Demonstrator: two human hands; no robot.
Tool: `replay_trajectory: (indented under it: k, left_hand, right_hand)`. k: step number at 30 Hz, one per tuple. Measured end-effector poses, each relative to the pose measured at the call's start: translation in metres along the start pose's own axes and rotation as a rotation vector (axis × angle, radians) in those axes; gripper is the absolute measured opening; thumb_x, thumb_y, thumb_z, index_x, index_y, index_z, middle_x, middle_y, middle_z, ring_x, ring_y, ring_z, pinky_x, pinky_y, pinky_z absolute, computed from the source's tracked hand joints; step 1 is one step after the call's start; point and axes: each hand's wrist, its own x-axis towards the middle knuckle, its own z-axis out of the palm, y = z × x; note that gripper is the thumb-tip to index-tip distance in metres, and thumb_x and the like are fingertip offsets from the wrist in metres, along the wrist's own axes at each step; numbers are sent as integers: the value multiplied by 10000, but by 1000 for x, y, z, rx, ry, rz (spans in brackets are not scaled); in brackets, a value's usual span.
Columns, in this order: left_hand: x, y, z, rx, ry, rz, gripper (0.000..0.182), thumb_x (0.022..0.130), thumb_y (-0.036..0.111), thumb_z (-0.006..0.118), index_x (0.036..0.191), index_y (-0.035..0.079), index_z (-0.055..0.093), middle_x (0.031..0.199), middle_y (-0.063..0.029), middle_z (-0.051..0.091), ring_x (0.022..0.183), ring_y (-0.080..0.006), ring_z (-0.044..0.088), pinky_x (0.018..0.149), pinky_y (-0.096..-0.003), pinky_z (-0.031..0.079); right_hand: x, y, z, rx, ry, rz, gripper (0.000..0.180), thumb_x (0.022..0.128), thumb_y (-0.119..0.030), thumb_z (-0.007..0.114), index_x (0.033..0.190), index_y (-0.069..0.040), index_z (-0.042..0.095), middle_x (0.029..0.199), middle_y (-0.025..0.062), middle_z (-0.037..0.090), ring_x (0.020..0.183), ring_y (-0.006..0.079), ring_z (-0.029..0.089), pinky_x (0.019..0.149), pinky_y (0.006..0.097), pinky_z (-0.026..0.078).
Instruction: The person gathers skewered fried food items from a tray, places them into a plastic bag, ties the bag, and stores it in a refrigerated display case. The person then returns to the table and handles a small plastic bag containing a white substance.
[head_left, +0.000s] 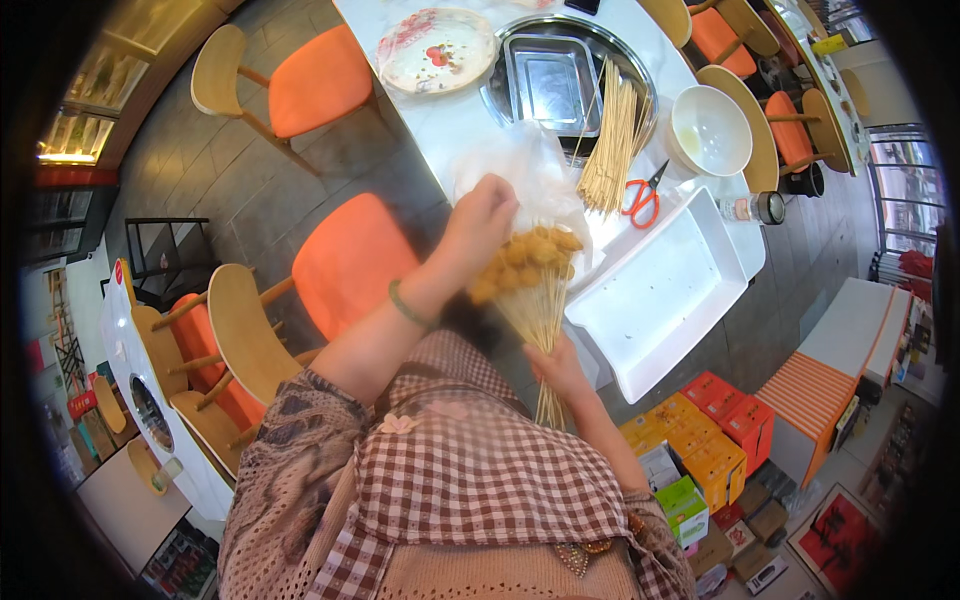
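Note:
My right hand (559, 367) grips a bundle of bamboo skewers (538, 311) around their bare sticks. Round golden-brown food pieces (529, 259) are threaded on the upper ends, pointing away from me. My left hand (487, 206), with a green bangle on its wrist, is raised above the food. Its fingers are curled against a thin translucent plastic bag (517, 161) and seem to pinch it; the fingertips are partly hidden. The bag spreads behind the food ends at the edge of a white table (420, 127).
A white plastic tray (660, 292) juts over the table's near edge. Beyond are red-handled scissors (643, 204), bare bamboo skewers (611, 142), a metal pan (551, 82), a white bowl (710, 130), a glass jar (750, 208) and a plate (437, 51). An orange chair (352, 262) stands at my left.

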Motion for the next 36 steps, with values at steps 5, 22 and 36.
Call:
replay_trajectory:
  k: [5, 22, 36]
  left_hand:
    - [-13, 17, -1, 492, -105, 267, 295, 938, 161, 728, 1180, 71, 585, 752, -47, 562, 658, -176, 573, 633, -314, 489]
    - [12, 51, 19, 1236, -107, 640, 162, 775, 31, 670, 913, 59, 590, 918, -126, 561, 724, -312, 655, 608, -422, 535]
    - [29, 57, 23, 1127, -121, 419, 271, 858, 182, 692, 1084, 55, 615, 915, -133, 641, 829, -349, 686, 719, -469, 554]
  right_hand:
    - [-4, -10, 2, -19, 21, 21, 273, 938, -138, 683, 1156, 0, 593, 718, 33, 583, 569, 119, 534, 516, 299, 438]
    - [-6, -15, 10, -384, 85, -226, 519, 912, -173, 712, 1358, 11, 520, 1215, 267, 673, 1155, 438, 631, 985, 471, 499]
    - [-4, -11, 13, -496, 139, -255, 452, 926, -222, 695, 1253, 38, 522, 1070, 315, 674, 1028, 493, 637, 889, 529, 514]
